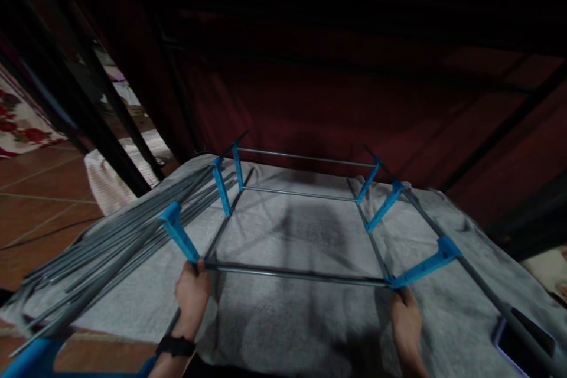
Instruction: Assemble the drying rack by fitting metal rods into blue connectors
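A frame of grey metal tubes and blue plastic brackets stands on a light grey cloth [301, 313]. My left hand [192, 292], a dark band at its wrist, is closed at the lower end of the near left blue bracket [181, 235]. There a grey crossbar [296, 274] meets the bracket. At the crossbar's other end, my right hand [406, 319] grips the lower end of the near right blue bracket [427, 266]; its fingers are partly hidden underneath. Long side tubes pass through the brackets' upper ends, and further crossbars join the brackets at the far end.
Several loose grey tubes [128, 230] lie along the cloth's left side. A phone in a purple case [522, 342] rests at the right, partly behind a side tube. A dark red curtain [310, 106] hangs behind, with dark posts beside it. Tiled floor [48, 207] shows at left.
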{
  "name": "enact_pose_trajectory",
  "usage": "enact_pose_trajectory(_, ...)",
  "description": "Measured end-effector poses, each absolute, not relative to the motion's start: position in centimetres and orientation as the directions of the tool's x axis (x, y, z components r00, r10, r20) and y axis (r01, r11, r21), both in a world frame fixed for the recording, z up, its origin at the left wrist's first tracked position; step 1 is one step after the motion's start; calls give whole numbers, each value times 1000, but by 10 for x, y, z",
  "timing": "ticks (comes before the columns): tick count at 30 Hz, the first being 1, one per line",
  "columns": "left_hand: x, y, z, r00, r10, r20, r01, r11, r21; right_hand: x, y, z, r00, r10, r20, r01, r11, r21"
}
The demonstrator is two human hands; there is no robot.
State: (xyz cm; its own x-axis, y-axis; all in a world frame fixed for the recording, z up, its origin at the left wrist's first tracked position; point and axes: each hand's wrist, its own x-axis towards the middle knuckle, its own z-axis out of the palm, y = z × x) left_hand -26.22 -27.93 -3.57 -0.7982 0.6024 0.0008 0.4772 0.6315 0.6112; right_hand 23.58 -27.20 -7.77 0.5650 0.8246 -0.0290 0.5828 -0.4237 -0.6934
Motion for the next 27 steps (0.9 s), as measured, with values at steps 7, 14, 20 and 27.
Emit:
enact_pose_trajectory(7,-261,-273,-40,-814,581,2,474,662,581,226,-268,-67,605,792,-80,535,-479,-696)
enact_pose_trajectory(14,-262,-265,-43,-818,571,-67,461,721,518,226,-267,-61,642,758,-116,526,-545,-653)
enact_pose_trajectory(20,-265,-261,-50,-807,587,-58,473,703,531,219,-266,-62,678,729,-94,510,-559,-654)
enact_pose_trajectory(27,-260,-261,-53,-792,610,-37,445,617,649,235,-269,-79,635,759,-144,544,-571,-615)
